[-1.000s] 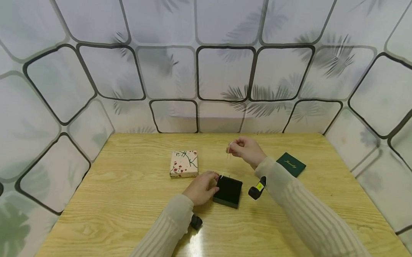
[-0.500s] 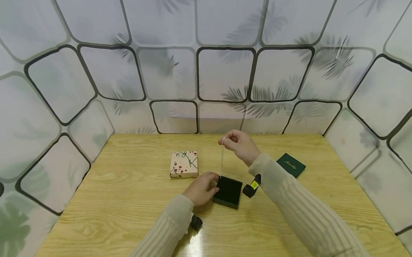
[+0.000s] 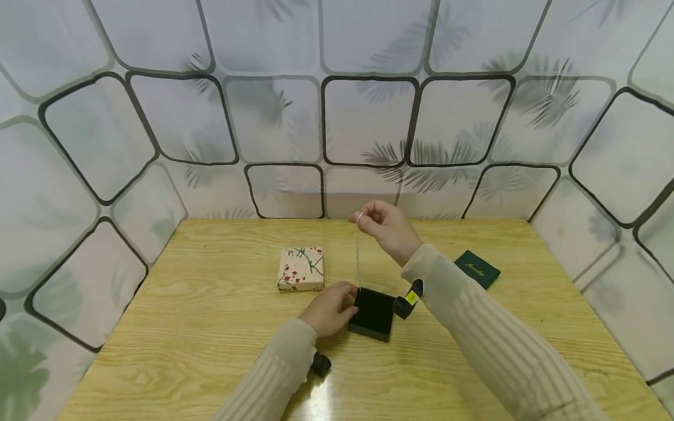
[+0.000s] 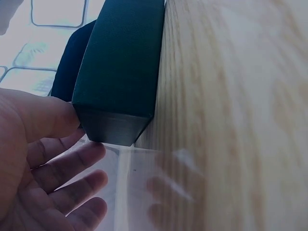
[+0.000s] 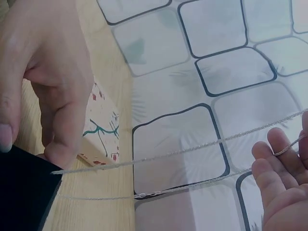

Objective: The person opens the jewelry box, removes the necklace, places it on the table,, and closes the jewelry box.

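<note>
A dark green jewelry box [image 3: 373, 316] with a black top lies on the table, also large in the left wrist view as a green box side [image 4: 120, 57]. My left hand [image 3: 328, 310] holds it by its left side, thumb on the box and index finger at the far left corner. Raised beyond the box, my right hand [image 3: 388, 228] pinches a thin silver chain necklace [image 3: 359, 252]. In the right wrist view two strands of the chain [image 5: 183, 153] stretch from those fingers down to the box's corner, where their lower ends are hidden.
Left of the chain stands a cream box [image 3: 301, 268] with red blossoms and green branches. A flat dark green pouch [image 3: 477, 269] with gold lettering lies behind the right forearm. Patterned cloth walls [image 3: 369, 121] enclose the wooden table [image 3: 214, 305] at the back and sides.
My right hand has risen and moved left and away, and the chain now hangs straight toward the box's far left corner. The left hand and box have stayed in place.
</note>
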### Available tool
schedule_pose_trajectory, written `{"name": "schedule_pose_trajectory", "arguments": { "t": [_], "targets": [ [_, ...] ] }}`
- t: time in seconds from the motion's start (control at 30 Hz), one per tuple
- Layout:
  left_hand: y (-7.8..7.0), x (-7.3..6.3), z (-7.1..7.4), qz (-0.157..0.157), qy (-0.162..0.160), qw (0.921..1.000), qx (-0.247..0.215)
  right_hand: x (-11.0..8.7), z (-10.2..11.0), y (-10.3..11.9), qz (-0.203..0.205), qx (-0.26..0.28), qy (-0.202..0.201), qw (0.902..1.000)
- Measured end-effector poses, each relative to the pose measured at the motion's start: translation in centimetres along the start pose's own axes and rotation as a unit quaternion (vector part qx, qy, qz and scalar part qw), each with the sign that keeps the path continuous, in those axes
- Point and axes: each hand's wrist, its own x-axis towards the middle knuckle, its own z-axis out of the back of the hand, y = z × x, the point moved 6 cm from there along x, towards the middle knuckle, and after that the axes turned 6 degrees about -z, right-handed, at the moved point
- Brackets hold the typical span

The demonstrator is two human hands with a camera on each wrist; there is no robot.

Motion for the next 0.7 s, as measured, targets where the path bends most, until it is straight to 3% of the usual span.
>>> {"name": "schedule_pose_trajectory", "arguments": {
  "t": [0.4,0.7],
  "targets": [
    [-0.1,-0.1,0.0,0.001,0.001,1.0,0.004,-0.1,0.7,1.8,0.046,0.04,-0.007,0.9981],
    [-0.2,-0.2,0.1,-0.001,-0.001,1.0,0.005,-0.5,1.8,3.6,0.091,0.036,-0.03,0.9947]
  ]
}}
